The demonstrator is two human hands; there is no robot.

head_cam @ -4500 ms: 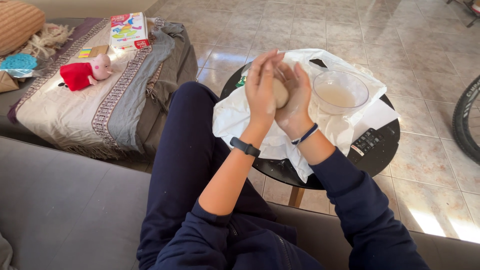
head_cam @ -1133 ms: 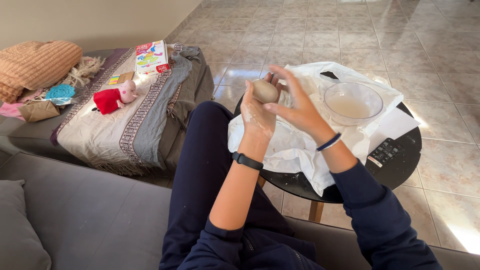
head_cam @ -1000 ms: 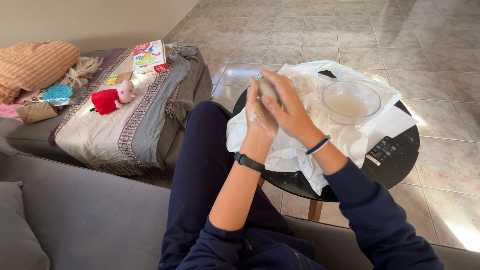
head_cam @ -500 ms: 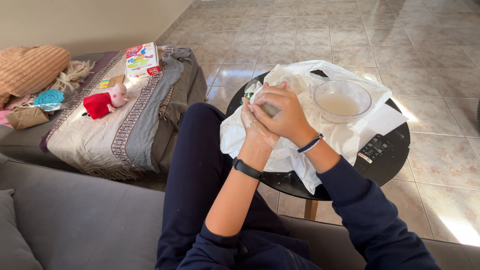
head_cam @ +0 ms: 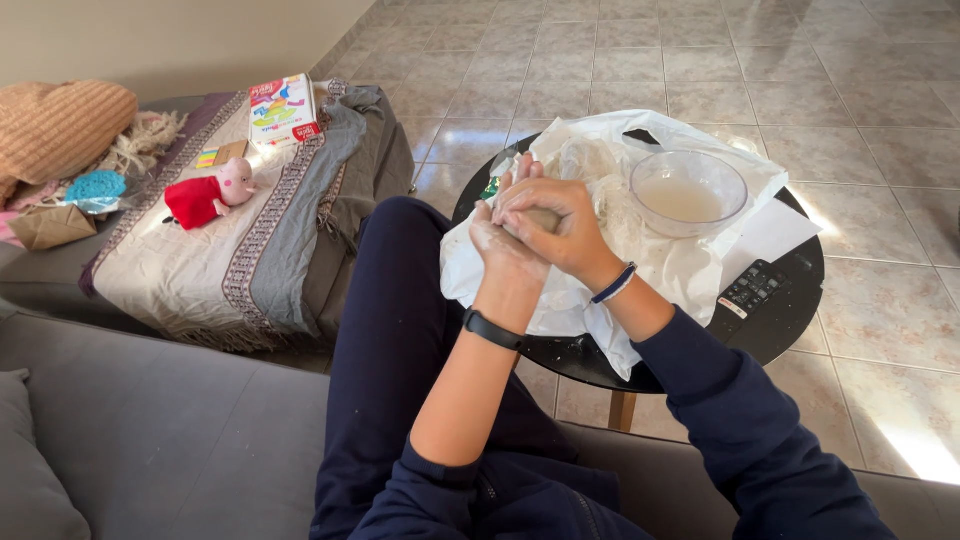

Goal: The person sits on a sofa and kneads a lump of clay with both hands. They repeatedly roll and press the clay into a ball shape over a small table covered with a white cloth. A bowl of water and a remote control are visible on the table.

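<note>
My left hand [head_cam: 503,240] and my right hand [head_cam: 553,225] are pressed together around a pale brown lump of clay [head_cam: 541,220], which shows only as a sliver between the fingers. My right hand lies over the top of it, my left cups it from below. Both hands are dusted with pale residue. They hover over the left part of a white plastic sheet [head_cam: 690,270] spread on a round black table [head_cam: 790,300]. A clear glass bowl of cloudy water [head_cam: 688,192] stands on the sheet to the right of my hands.
A black remote control [head_cam: 751,290] and a white paper [head_cam: 770,235] lie on the table's right side. To the left stands a covered ottoman [head_cam: 200,270] with a red plush toy [head_cam: 208,196] and a colourful box [head_cam: 281,107]. I sit on a grey sofa [head_cam: 130,420].
My hands have closed together over the clay, which was in plain sight a second ago, and have dropped lower toward the table.
</note>
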